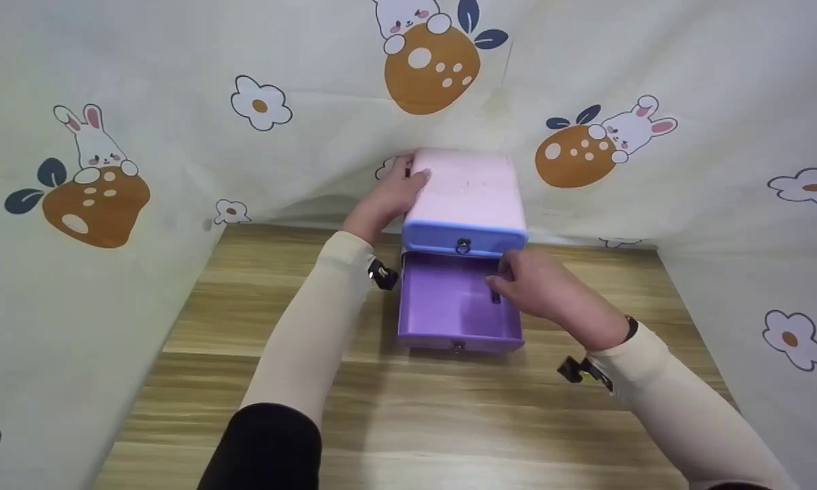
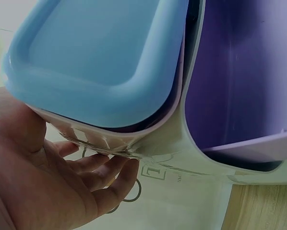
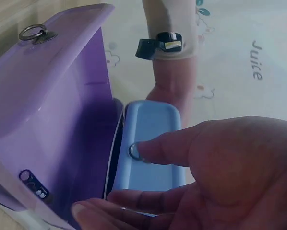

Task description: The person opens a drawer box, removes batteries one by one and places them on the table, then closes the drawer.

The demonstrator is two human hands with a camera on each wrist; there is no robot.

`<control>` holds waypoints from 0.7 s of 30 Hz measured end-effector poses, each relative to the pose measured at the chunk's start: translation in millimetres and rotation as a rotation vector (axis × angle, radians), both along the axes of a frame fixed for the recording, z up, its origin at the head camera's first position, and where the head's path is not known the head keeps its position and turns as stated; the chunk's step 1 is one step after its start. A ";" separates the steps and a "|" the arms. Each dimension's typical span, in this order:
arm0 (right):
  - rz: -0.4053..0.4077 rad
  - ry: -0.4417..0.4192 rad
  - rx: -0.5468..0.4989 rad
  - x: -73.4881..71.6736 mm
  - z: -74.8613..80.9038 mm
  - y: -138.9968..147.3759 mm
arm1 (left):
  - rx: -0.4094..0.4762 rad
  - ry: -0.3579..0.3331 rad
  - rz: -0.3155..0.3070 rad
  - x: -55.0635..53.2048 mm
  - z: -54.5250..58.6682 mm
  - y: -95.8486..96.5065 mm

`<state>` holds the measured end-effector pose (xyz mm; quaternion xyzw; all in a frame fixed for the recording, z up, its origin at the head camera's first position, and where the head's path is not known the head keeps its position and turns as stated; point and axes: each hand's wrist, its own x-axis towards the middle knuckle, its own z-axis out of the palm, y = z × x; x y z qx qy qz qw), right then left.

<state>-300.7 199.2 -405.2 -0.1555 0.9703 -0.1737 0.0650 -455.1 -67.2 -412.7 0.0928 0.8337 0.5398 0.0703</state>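
1. The box (image 1: 468, 194) is being carried by the worktop (image 1: 259, 340) and is being gripped by the left hand (image 1: 389, 197), its thumb being laid on the top and its fingers being set along the box's left side.
2. The blue drawer (image 1: 425, 237) is being seen closed at the box's upper front; the purple drawer (image 1: 442, 296) is being seen pulled out below.
3. The battery (image 3: 35, 186) is being shown inside the purple drawer, toward the box's right side.
4. The right hand (image 1: 548, 282) is being held over that side, its fingers being loosely parted, nothing being gripped.
5. Probably, care is being best served by steady bracing of the box and light fingers near the battery.
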 end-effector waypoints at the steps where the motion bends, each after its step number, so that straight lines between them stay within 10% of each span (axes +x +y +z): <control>1: 0.004 -0.009 0.016 -0.4 0.0 -3.8 | -0.008 0.002 0.000 -0.4 -0.2 -0.1; 21: 0.082 -0.177 0.534 -34.2 -6.1 -56.6 | -0.027 0.017 0.016 1.4 0.8 1.0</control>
